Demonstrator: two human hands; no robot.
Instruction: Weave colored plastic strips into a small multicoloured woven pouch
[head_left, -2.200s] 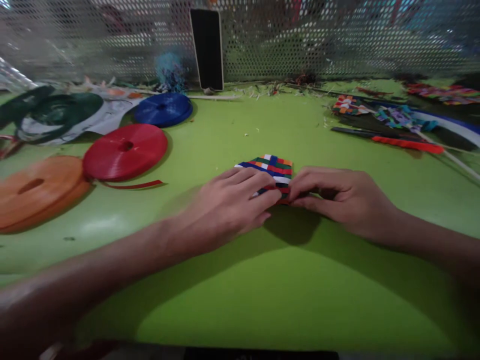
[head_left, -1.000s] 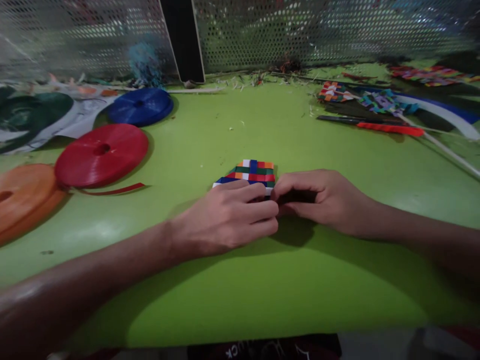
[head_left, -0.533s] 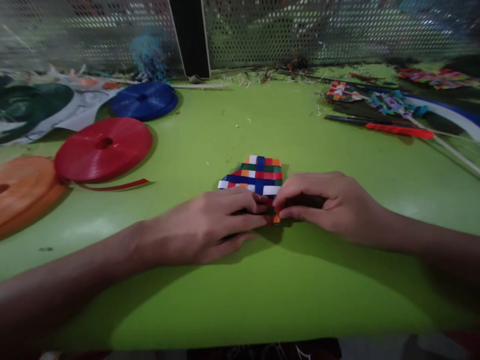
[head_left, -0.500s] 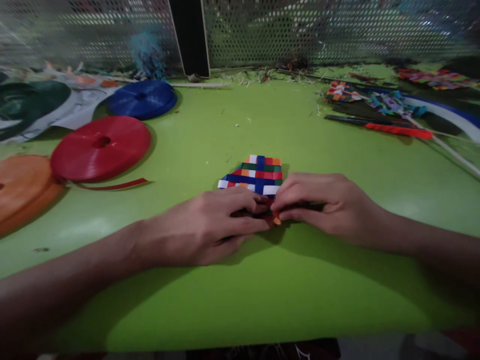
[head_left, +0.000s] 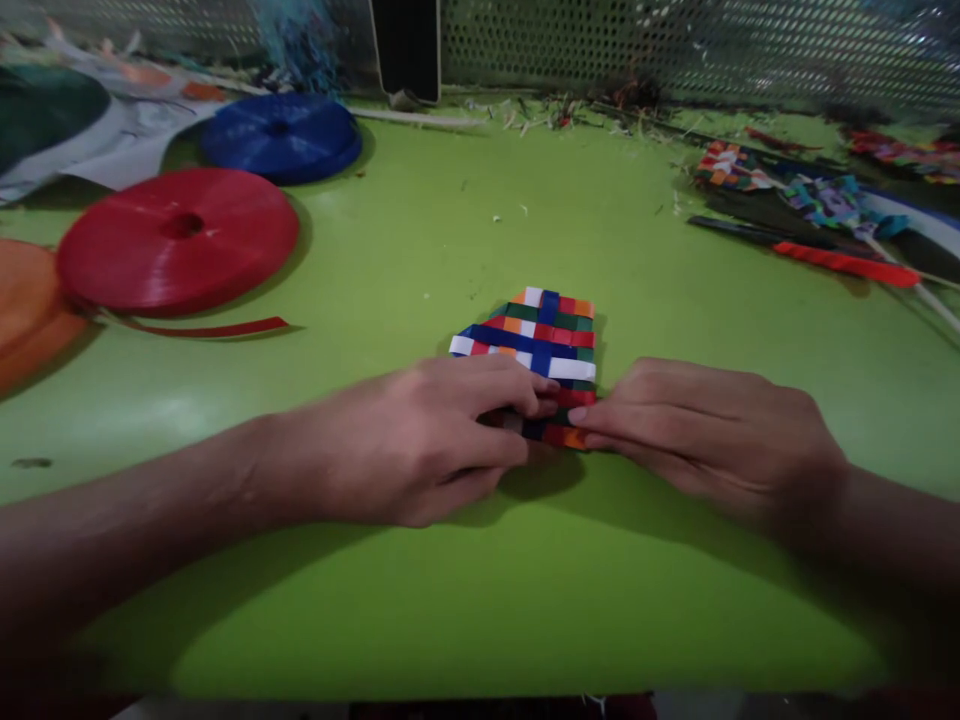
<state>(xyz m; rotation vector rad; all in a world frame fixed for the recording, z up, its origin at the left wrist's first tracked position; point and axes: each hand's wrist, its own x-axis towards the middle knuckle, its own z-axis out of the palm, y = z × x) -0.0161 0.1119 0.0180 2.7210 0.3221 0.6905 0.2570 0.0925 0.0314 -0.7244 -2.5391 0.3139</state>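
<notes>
Left forearm (head_left: 157,500): bare, extends from the left side, rises toward the middle. Left wrist (head_left: 274,465): nearly straight. Left hand (head_left: 424,435): back upward, fingers bent and slightly spread, points right. Right forearm (head_left: 904,520): bare, extends from the right side, rises leftward. Right hand (head_left: 724,430): back upward, fingers close together, points left, lies near left fingertips.

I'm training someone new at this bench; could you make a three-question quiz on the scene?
1. True or false: the woven piece is all one colour.
2. Which coil lies between the blue coil and the orange coil? A. green, B. red, C. white
3. Fill in: the fingers of the right hand are at the woven piece's lower ____ corner, as the camera sees it.

Key: 1. False, it shows several colours. 2. B, the red coil. 3. right
</notes>
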